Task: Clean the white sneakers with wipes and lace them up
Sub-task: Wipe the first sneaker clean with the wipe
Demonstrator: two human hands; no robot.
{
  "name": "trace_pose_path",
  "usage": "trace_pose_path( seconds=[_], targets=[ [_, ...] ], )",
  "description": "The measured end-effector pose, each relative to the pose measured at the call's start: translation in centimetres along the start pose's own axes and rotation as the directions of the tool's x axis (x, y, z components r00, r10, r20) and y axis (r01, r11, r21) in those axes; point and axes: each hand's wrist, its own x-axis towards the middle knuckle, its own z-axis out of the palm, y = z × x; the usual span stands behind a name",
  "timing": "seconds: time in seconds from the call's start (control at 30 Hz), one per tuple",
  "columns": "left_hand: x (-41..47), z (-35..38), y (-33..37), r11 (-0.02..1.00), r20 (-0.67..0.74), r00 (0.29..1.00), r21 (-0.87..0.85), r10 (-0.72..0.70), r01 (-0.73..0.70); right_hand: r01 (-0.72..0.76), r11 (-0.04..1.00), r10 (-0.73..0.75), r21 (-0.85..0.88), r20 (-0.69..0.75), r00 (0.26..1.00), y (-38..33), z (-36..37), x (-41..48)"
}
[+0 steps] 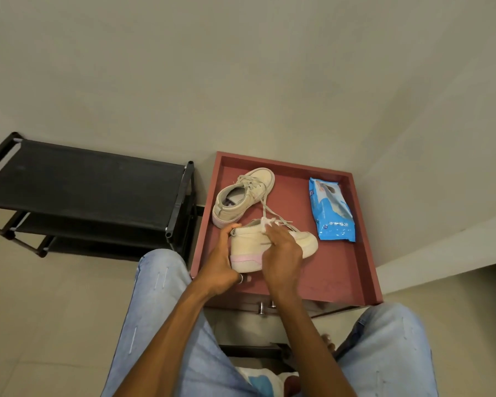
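Here, left hand (219, 265) gripping fabric sneaker (246, 245), right hand (282, 253) pinching crumpled wipe (266, 223)

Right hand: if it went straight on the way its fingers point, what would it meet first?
The right hand, wipe at its fingertips, points away across the near sneaker. First in line are the loose laces, then probably the far sneaker; depth is unclear.

A home entryway corner: black shoe rack (80, 184), tiled floor (40, 296), plain wall (241, 67).
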Motion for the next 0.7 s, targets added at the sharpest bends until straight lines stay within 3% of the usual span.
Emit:
trace_pose_path(
  seconds=[0.03, 0.07, 0.13, 0.17, 0.2, 0.27, 0.3, 0.33, 0.43, 0.47, 0.53, 0.6, 0.63, 0.7],
  targets=[
    [0.0, 0.0, -0.2, 1.0, -0.002, 1.0, 0.014, 0.005, -0.005, 0.013, 1.0, -0.013, -0.012, -0.005, 1.0, -0.7, 0.1, 0.0],
    [-0.1, -0.1, -0.4, 1.0, -0.008, 1.0, 0.028, 0.011, -0.011, 0.133, 0.991, -0.131, -0.034, 0.059, 0.99, -1.2, 0.3, -0.6],
    [-0.3, -0.1, -0.7, 0.996, -0.021, 0.999, 0.089, 0.025, -0.023, 0.442, 0.895, -0.429, -0.058, 0.159, 0.889, -1.1, 0.7, -2.2],
    [-0.4, -0.1, -0.8, 0.991, -0.018, 0.999, 0.127, 0.031, -0.028, 0.503, 0.861, -0.485, -0.072, 0.179, 0.856, -0.5, 0.5, -2.3],
    [-0.4, -0.1, -0.8, 0.986, -0.022, 0.999, 0.161, 0.033, -0.029, 0.476, 0.876, -0.457, -0.081, 0.178, 0.871, 0.2, 0.1, -2.0],
    [-0.3, -0.1, -0.9, 0.976, -0.031, 0.998, 0.215, 0.049, -0.042, 0.17, 0.98, -0.166, -0.1, 0.046, 0.985, 1.6, -0.1, -1.2],
    [-0.2, -0.1, -1.2, 0.969, -0.027, 0.998, 0.242, 0.058, -0.049, 0.05, 0.994, -0.051, -0.094, -0.006, 0.999, 1.5, 0.0, -1.1],
    [-0.3, -0.1, -1.5, 0.965, -0.026, 0.998, 0.257, 0.063, -0.054, 0.05, 0.993, -0.05, -0.102, 0.002, 0.999, 1.0, 0.1, -1.2],
    [-0.3, -0.2, -2.0, 0.962, -0.042, 0.997, 0.267, 0.07, -0.056, 0.4, 0.909, -0.375, -0.114, 0.196, 0.906, 0.0, 0.6, -2.6],
    [-0.2, -0.2, -2.0, 0.96, -0.041, 0.996, 0.274, 0.075, -0.061, 0.432, 0.896, -0.405, -0.107, 0.205, 0.891, 0.3, 0.4, -2.4],
    [-0.2, -0.2, -1.9, 0.95, -0.036, 0.994, 0.302, 0.099, -0.083, 0.226, 0.969, -0.216, -0.103, 0.097, 0.971, 1.5, -0.2, -1.3],
    [-0.2, -0.1, -1.9, 0.945, -0.029, 0.992, 0.311, 0.119, -0.104, -0.013, 0.998, 0.012, -0.064, -0.017, 1.0, 1.3, -0.3, -0.3],
    [-0.3, -0.1, -1.9, 0.946, -0.028, 0.992, 0.305, 0.122, -0.108, 0.0, 0.997, 0.001, -0.071, 0.008, 1.0, 0.6, 0.2, -0.6],
    [-0.4, 0.0, -1.8, 0.95, -0.031, 0.99, 0.288, 0.137, -0.122, 0.189, 0.979, -0.176, -0.077, 0.159, 0.971, -0.5, 1.4, -1.9]
  ],
)
